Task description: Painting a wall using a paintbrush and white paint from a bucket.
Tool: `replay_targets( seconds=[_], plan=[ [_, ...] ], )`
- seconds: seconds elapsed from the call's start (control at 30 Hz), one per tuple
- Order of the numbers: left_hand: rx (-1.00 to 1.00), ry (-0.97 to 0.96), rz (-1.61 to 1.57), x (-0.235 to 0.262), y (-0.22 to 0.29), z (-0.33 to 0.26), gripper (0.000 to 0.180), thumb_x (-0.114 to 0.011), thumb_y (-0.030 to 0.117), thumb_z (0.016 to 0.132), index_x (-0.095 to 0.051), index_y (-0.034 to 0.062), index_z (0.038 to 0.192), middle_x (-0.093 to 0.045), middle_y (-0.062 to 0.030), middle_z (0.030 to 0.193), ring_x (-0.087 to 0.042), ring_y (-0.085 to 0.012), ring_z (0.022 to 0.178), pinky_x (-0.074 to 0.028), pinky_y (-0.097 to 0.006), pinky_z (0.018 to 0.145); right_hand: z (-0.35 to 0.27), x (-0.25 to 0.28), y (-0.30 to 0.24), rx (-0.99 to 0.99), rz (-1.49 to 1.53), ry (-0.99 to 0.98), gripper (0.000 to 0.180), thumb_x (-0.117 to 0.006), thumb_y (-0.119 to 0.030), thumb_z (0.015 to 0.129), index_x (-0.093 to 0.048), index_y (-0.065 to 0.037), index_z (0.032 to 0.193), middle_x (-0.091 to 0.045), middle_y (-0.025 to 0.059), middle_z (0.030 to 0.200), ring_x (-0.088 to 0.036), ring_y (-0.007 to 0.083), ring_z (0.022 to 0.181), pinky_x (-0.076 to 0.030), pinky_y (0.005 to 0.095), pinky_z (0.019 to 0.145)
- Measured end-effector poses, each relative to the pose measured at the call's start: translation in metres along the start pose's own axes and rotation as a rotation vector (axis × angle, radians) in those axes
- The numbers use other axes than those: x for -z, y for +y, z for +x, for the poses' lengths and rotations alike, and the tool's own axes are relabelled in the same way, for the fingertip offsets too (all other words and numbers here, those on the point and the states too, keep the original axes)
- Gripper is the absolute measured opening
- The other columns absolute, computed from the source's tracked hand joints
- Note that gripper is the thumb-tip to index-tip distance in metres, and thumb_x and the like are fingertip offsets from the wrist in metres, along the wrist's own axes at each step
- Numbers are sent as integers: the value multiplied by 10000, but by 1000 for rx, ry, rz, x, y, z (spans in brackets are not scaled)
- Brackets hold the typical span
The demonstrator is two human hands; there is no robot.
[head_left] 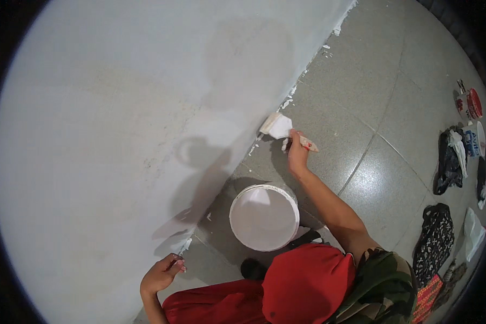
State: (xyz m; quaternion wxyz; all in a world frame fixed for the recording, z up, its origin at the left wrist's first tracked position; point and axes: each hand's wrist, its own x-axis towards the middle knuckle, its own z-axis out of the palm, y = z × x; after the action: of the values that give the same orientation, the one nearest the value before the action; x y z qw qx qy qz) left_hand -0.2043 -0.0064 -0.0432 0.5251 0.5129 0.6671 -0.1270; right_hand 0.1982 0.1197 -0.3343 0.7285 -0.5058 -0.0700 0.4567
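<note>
In my right hand point(298, 154) is a wide paintbrush point(279, 126) with a light wooden handle, and its head is coated white. The bristles meet the line where the pale wall point(119, 124) joins the grey tiled floor point(356, 108). A round bucket point(264, 216) of whitish paint stands on the floor, between my hands and close to the wall. My left hand point(164, 272) is at the lower left by the wall base, fingers curled in; whether it holds something small is hard to make out. A white smear point(186, 245) lies just beyond its fingertips.
White paint spots point(289, 100) run along the wall's foot. At the far right are a red-and-white tub point(468, 104), a white-and-blue tub point(474, 139), a black plastic bag point(449, 162), a black patterned cloth point(434, 237) and a white bag point(474, 232). Red clothing covers my legs.
</note>
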Motion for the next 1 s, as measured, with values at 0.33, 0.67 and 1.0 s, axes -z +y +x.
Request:
replay_targets(
  seconds=[0.33, 0.67, 1.0],
  plan=[
    [-6, -13, 4, 0, 4, 1, 271, -451, 221, 1023, -556, -27, 1056, -645, -75, 908, -615, -159, 864, -476, -294, 830, 13, -37, -37, 22, -137, -31, 200, -571, -274, 946, -559, -105, 840, -519, -32, 696, -477, 65, 611, -396, 252, 544],
    [-59, 4, 33, 3, 2, 4, 275, -516, 238, 987, -592, -13, 1069, -670, -84, 934, -630, -159, 867, -485, -286, 815, 5, -17, -40, 64, -111, 76, 204, -543, -269, 934, -577, -81, 863, -525, -18, 750, -479, 99, 669, -397, 281, 587],
    [-5, -16, 203, 2, 8, -1, 346, -511, 375, 978, -619, 70, 1100, -704, -64, 931, -632, -177, 817, -484, -318, 752, -35, -102, -94, 135, -20, 60, 209, -554, -260, 937, -573, -100, 804, -517, -20, 624, -465, 77, 507, -362, 258, 450]
  ],
)
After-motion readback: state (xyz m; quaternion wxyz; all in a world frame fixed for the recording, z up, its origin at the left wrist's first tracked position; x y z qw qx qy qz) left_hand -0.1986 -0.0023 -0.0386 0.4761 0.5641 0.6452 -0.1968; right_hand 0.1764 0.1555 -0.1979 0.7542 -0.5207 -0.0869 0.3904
